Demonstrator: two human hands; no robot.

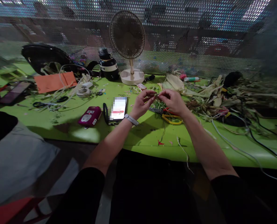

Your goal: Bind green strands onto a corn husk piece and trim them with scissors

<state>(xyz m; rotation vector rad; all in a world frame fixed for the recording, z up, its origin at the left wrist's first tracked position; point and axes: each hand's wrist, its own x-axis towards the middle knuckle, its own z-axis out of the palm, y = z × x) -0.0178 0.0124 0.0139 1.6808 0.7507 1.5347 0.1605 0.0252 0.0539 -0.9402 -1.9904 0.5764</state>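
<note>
My left hand (143, 103) and my right hand (174, 101) meet over the green table (138, 135), fingertips nearly touching. Thumb and fingers of each are pinched together around something small and thin that I cannot make out. A pale wristband (131, 119) circles my left wrist. Beneath my right hand lie scissors with a yellow handle (172, 123) and dark blades, partly hidden. Green plant scraps (160, 105) are scattered under the fingers. A lit phone (119, 108) rests left of my left hand, beside a purple power socket box (90, 116).
A fan (127, 35) and a dark bottle (108, 65) stand at the back before a perforated metal screen (185, 40). Dry husks and leaves (210, 96) pile up on the right, with cables (236, 151). Orange paper (55, 82) and black scissors (39, 105) lie left, near another person.
</note>
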